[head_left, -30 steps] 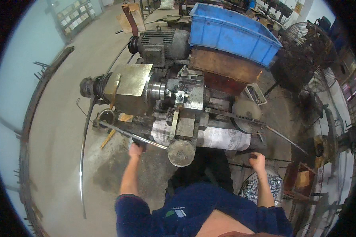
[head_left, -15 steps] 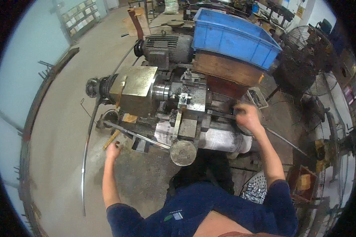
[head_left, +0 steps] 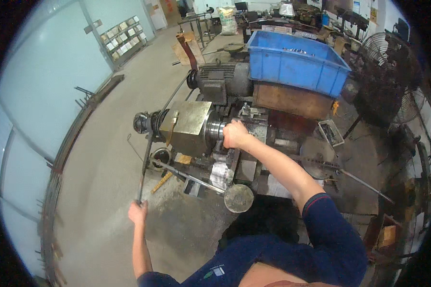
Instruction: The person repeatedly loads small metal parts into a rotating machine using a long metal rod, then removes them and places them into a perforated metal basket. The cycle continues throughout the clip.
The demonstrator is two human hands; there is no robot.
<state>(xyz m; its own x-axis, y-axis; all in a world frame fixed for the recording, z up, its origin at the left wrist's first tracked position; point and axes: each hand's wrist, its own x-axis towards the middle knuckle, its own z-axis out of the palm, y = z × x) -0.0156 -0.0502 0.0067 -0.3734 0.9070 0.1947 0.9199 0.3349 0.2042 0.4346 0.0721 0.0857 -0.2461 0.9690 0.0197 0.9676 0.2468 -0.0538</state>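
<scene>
A small bench lathe stands in front of me, with a metal cover plate [head_left: 187,117] over its headstock and a shiny round chuck [head_left: 215,130] at the right of it. My right hand [head_left: 235,134] is closed at the chuck's front; its fingers hide whatever they hold. Down at the left, my left hand [head_left: 138,212] is wrapped round the lower part of a long metal rod [head_left: 144,179], which slants up to the pulley end [head_left: 153,123] of the lathe. A lever bar [head_left: 196,179] and a round metal disc [head_left: 239,198] lie nearest to me.
Behind the lathe sits an electric motor [head_left: 220,79]. A blue crate [head_left: 297,69] with small metal parts rests on a wooden box [head_left: 292,99]. At the right are a large fan [head_left: 380,71] and a small tray [head_left: 331,132]. A yellow-wrapped handle [head_left: 161,182] lies left of the lathe.
My right hand has left the lathe's right end and come left to the chuck. The left hand has moved from beside the yellow-wrapped handle onto the long rod. The view has shifted.
</scene>
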